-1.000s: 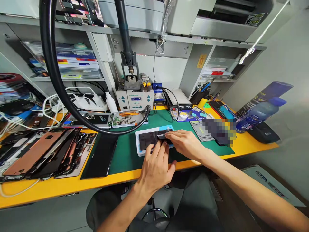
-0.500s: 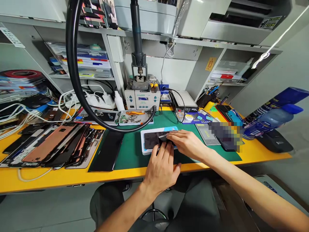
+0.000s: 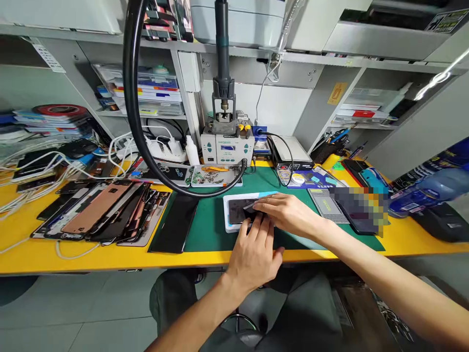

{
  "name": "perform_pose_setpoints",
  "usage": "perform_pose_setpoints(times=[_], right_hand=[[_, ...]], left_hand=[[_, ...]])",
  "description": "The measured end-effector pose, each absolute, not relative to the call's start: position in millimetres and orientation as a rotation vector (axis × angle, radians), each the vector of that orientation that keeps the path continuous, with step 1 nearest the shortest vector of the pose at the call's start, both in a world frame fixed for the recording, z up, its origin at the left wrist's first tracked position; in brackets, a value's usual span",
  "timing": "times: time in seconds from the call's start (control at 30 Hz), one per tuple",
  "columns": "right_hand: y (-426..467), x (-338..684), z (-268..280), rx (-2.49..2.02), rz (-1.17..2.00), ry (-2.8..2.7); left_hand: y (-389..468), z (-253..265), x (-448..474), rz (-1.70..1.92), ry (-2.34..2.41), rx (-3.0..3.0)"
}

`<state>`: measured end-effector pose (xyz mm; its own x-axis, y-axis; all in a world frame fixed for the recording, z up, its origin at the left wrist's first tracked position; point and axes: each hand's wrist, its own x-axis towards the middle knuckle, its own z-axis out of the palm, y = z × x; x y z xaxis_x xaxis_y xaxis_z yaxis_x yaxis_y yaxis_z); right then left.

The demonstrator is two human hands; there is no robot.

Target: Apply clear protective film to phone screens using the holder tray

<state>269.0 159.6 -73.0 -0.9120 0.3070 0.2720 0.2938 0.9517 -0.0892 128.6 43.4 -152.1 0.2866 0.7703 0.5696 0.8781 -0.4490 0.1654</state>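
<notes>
A dark phone-sized panel (image 3: pixel 237 211) lies in a white tray (image 3: pixel 226 223) on the green mat, partly covered by my hands. My right hand (image 3: pixel 293 211) reaches in from the right, its fingers closed on a thin dark sheet (image 3: pixel 249 209) whose free corner sticks out to the left over the panel. Just in front, my left hand (image 3: pixel 254 252) has its fingers stretched forward, the tips resting at the panel's near edge. Exactly what the left fingertips touch is hidden.
Left of the tray lies a black phone screen (image 3: pixel 174 222), then a pile of phone parts (image 3: pixel 97 210). Behind stands a hot-air station (image 3: pixel 227 147) with a thick black hose (image 3: pixel 131 98). A perforated metal plate (image 3: pixel 327 205), a dark phone (image 3: pixel 361 220) and a bottle (image 3: pixel 421 193) are to the right.
My view has turned slightly left, so the bench sits further right in the picture. Both hands keep nearly the same pose over the panel, and the dark sheet stays in my right fingers.
</notes>
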Motion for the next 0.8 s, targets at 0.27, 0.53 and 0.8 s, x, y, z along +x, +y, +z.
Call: perform_pose_setpoints(times=[0.27,0.53,0.8], right_hand=[[171.6,231.6,-62.7,-0.531,0.156,-2.760],[158.0,242.2,-56.8,-0.618,0.197,-2.887],[168.6,218.0,-46.2,-0.678,0.134,-2.839]], left_hand=[[42.7,-153.0,127.7,-0.902,-1.523,-2.368],[43.0,-156.0,126.5,-0.877,-1.514,-2.355],[43.0,-156.3,126.5,-0.883,-1.515,-2.358]])
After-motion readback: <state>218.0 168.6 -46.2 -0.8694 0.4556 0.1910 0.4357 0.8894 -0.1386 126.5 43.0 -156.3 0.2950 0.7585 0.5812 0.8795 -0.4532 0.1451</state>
